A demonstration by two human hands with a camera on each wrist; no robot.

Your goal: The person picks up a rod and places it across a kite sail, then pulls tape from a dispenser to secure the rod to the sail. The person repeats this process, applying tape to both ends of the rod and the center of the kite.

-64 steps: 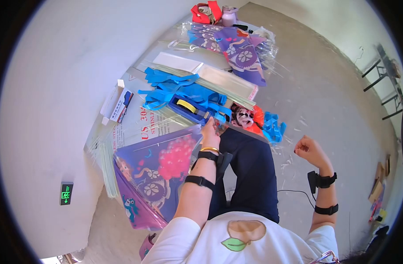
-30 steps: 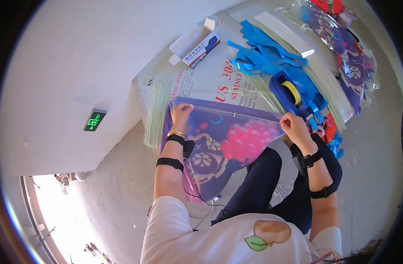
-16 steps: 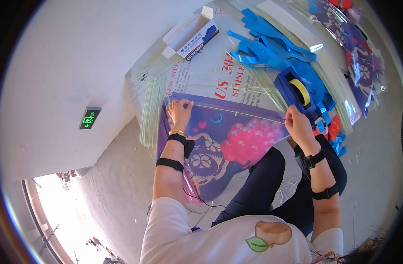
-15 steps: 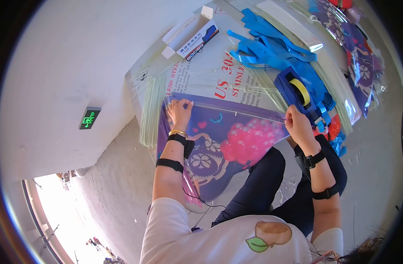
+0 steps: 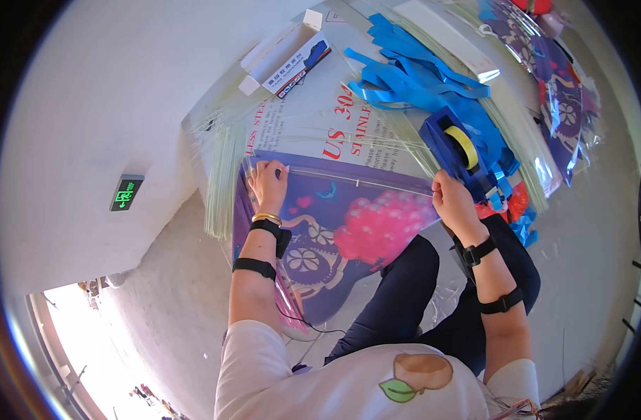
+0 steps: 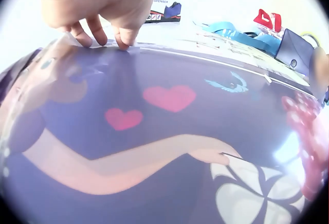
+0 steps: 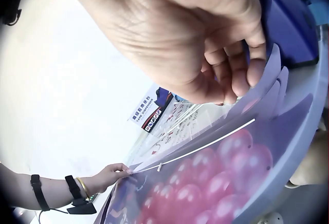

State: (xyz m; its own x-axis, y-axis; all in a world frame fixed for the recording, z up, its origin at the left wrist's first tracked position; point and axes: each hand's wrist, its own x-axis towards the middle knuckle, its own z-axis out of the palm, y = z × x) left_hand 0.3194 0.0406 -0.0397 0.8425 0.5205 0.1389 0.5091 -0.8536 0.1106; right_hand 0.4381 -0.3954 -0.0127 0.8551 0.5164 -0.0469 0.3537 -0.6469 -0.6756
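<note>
A purple printed sheet with pink balloons and hearts lies across the near part of the table and hangs toward the lap. Along its upper edge runs a thin white rod. The left hand has its fingers bent down onto the upper left corner, pinching the edge by the rod's end; its fingertips meet the sheet in the left wrist view. At the upper right corner the right hand pinches the edge. Its thumb and fingers are above the rod's other end, where the layers curl up.
A blue tape dispenser stands just beyond the right hand, beside blue ribbons. An opened white box is at the back left. Thin pale sticks lie left of the sheet; more printed sheets lie far right.
Since about two seconds ago, the left hand has gone from beside the dispenser to the sheet's left corner, and the right hand has come to its right corner. Lately both hands have stayed there.
</note>
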